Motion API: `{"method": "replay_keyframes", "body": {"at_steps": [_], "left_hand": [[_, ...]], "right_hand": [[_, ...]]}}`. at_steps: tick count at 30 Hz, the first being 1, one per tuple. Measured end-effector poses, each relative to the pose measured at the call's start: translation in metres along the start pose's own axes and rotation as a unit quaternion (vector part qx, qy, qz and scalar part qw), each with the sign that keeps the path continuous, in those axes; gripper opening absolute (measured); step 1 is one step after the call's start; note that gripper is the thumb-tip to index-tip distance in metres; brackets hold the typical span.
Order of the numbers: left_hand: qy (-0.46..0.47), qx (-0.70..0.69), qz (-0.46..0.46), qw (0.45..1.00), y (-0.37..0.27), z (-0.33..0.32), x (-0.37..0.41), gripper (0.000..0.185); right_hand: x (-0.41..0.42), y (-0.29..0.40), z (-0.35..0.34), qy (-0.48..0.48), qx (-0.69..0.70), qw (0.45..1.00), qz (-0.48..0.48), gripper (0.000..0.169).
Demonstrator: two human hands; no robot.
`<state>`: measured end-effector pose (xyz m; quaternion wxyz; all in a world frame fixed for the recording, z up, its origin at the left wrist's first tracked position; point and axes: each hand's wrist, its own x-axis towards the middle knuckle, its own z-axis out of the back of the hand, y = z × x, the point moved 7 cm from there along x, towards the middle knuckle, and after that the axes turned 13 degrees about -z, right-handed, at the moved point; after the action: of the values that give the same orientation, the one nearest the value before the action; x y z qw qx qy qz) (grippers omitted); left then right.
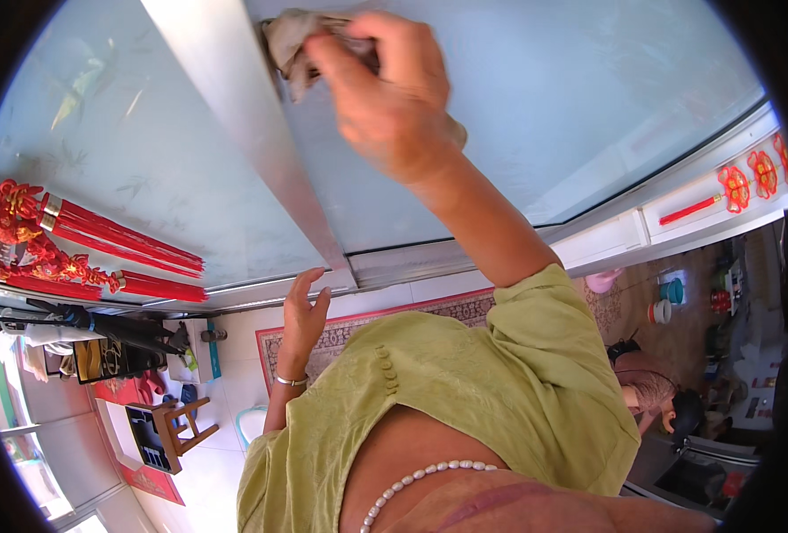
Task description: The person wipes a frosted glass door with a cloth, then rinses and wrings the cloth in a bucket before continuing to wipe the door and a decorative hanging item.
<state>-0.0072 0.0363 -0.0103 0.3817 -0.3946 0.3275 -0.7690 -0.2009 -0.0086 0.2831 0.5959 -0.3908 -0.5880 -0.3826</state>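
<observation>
Raised at the top of the view, my right hand (394, 100) is shut on a crumpled greyish-brown cloth (294, 50). The cloth lies against the frosted glass panel (567, 100), right beside the metal frame upright (234, 100). The hand is slightly blurred, and its fingers partly cover the cloth. My left hand (306, 310), with a silver bangle on the wrist, is lower and to the left. Its fingers are slightly curled and apart, holding nothing, near the frame's lower rail (300, 283). Whether it touches the rail, I cannot tell.
Red tasselled ornaments (127, 233) hang at the left glass; others (733, 190) are at the right. A patterned rug (447, 308) lies on the tiled floor. At lower left are a wooden stool (174, 426) and a rack with shoes (107, 360). Another person (647, 386) is at the right.
</observation>
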Motion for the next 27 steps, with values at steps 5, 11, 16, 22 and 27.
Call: {"method": "replay_keyframes", "body": {"at_steps": [5, 11, 16, 22, 27], "left_hand": [[-0.029, -0.002, 0.008, 1.000, 0.022, 0.010, -0.015, 0.030], [-0.018, -0.017, 0.067, 0.997, 0.038, 0.010, -0.037, 0.030], [-0.006, 0.020, 0.056, 0.998, 0.050, 0.017, -0.060, 0.030], [0.043, 0.058, 0.121, 0.990, 0.065, 0.028, -0.094, 0.028], [0.082, 0.055, 0.236, 0.967, 0.088, 0.024, -0.131, 0.028]], "right_hand": [[-0.010, 0.021, -0.008, 0.052, -0.039, 0.998, 0.022, 0.027], [-0.104, 0.017, -0.013, 0.156, -0.033, 0.987, 0.032, 0.039], [-0.183, 0.013, -0.012, 0.189, 0.081, 0.974, -0.100, 0.014], [-0.315, 0.019, -0.004, 0.298, 0.020, 0.939, -0.172, 0.013], [-0.406, 0.020, -0.010, 0.275, 0.003, 0.920, -0.281, 0.014]]}}
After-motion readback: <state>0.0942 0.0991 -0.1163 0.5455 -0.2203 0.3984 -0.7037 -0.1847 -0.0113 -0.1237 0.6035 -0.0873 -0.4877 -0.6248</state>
